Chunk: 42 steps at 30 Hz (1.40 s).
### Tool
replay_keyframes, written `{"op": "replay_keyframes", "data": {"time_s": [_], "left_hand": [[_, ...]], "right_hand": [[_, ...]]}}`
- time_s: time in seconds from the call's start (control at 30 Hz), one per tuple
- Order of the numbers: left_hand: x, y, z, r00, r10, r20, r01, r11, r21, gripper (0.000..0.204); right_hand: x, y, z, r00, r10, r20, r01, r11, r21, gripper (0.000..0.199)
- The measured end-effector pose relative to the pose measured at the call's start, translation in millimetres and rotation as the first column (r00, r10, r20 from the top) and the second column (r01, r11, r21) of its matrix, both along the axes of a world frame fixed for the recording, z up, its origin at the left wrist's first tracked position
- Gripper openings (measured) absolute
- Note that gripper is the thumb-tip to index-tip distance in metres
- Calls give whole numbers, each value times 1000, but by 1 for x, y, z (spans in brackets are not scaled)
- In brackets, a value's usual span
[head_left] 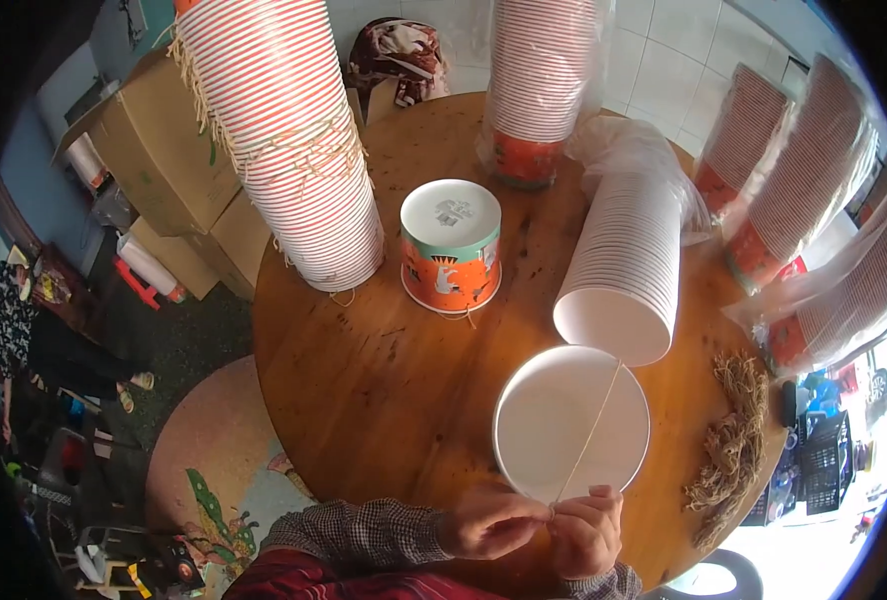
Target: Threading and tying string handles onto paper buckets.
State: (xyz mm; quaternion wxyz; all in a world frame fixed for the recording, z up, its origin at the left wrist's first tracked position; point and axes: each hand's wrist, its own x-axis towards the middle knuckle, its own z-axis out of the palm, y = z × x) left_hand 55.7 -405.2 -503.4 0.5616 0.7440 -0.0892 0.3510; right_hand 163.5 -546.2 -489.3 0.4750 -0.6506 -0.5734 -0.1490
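Twine (590,428) is slanting across the open mouth of the tub (534,430), running from one o'clock on its rim to your hands at six; your left hand (499,520) is pinching the near end between its fingertips; your right hand (586,532) is curling up against it, but its fingertips are hiding, so I cannot tell whether they are gripping twine too; the tub is sitting mouth up on the table (364,400).

The line is looking taut, so too hard a pull could be creasing the thin rim or freeing the far end, whose fastening is showing too small to judge; too light a pinch could be letting the near end slip; the stack (629,250), lying at one o'clock with its mouth just beside the rim, could be rolling into the tub if you are bumping it; the heap (729,450) of strands at three o'clock could be snagging your right sleeve (614,583); the tower (294,150) between ten and eleven could be toppling if you are jolting the table, since it is standing tall and narrow.
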Motion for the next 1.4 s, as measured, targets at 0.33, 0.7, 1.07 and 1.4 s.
{"op": "replay_keyframes", "data": {"time_s": [0.33, 0.7, 1.07, 1.4], "left_hand": [[4, 3, 1, 1000, -11, 8, 11, 1000, -6, 23], [-1, 0, 4, 999, -1, -34, -1, 998, -57, 23], [1, 2, 3, 1000, 17, -21, -17, 1000, -4, 22], [3, -2, 3, 1000, 10, 10, -9, 998, -68, 19]], "right_hand": [[0, 1, -1, 1000, -9, 7, 9, 999, 33, 19], [0, 6, 4, 1000, 18, 2, -18, 999, 47, 18], [-1, 7, 1, 999, -24, 35, 22, 998, 51, 20], [-8, 6, 2, 989, -130, 72, 128, 991, 23, 14]]}}
